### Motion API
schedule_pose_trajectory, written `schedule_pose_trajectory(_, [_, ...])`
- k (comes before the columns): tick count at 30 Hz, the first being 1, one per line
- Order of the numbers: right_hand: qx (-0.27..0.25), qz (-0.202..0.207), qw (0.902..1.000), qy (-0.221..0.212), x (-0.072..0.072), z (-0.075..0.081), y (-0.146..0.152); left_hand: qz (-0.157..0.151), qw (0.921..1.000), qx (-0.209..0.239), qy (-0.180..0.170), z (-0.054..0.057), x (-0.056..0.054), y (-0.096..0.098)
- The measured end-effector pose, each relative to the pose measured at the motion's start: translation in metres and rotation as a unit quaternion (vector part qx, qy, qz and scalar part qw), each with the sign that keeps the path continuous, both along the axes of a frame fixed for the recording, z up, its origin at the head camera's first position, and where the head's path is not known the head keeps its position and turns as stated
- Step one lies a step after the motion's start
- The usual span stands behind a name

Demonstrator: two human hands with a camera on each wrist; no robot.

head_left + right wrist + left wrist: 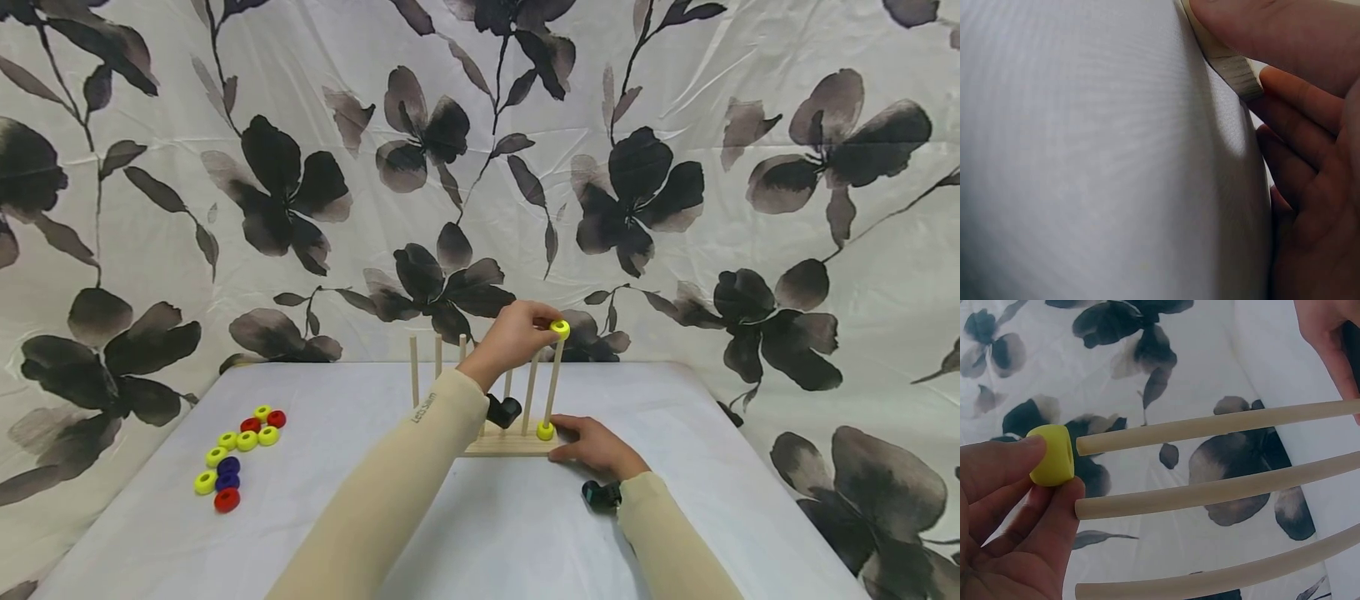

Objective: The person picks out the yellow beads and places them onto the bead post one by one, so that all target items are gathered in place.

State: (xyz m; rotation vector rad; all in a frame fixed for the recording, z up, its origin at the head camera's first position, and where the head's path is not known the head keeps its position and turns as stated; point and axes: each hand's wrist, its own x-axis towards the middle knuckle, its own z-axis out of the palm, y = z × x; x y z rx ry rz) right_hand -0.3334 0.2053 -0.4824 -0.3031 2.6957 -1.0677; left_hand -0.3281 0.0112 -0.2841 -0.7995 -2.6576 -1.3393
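In the head view my left hand (513,340) pinches a yellow ring (560,330) at the top of the rightmost peg (554,383). The left wrist view has this yellow ring (1054,456) between thumb and fingers, its hole facing a peg tip (1088,446), with a small gap between them. Another yellow ring (545,432) sits at the foot of that peg. My right hand (600,446) grips the right end of the wooden peg stand (506,449); the right wrist view shows thumb and fingers about its wooden base (1235,75). My left arm hides part of the stand.
Loose yellow, red (227,500) and blue rings (228,466) lie in a group on the left of the white-covered table (300,533). Several upright pegs (414,371) rise from the stand. Behind the table hangs a floral cloth (525,233).
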Motion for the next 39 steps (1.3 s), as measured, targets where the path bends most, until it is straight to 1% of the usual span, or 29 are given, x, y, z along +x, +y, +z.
schedule_pose_trajectory(10, [0.006,-0.001,1.0,0.001,-0.0017,0.0014,-0.0024,0.006,0.9999,-0.011,-0.005,-0.0003,-0.0042,0.0034])
schedule_pose_trajectory(17, [0.007,0.002,1.0,0.002,-0.002,0.0034,-0.0037,0.007,0.9998,-0.018,-0.005,0.0015,-0.0045,0.0034])
schedule_pose_trajectory(26, [0.005,-0.003,1.0,0.001,-0.0014,0.0021,-0.002,-0.001,0.9994,-0.033,-0.01,0.0013,-0.0064,0.0047])
schedule_pose_trajectory(32, [0.004,-0.006,1.0,0.001,-0.0016,0.0005,-0.0013,-0.001,0.9987,-0.051,-0.004,0.0012,-0.0066,0.0065])
schedule_pose_trajectory(39, [0.011,-0.006,0.9999,0.004,0.0,0.0016,-0.0015,-0.001,0.9967,-0.078,0.02,0.0017,-0.0055,0.0063])
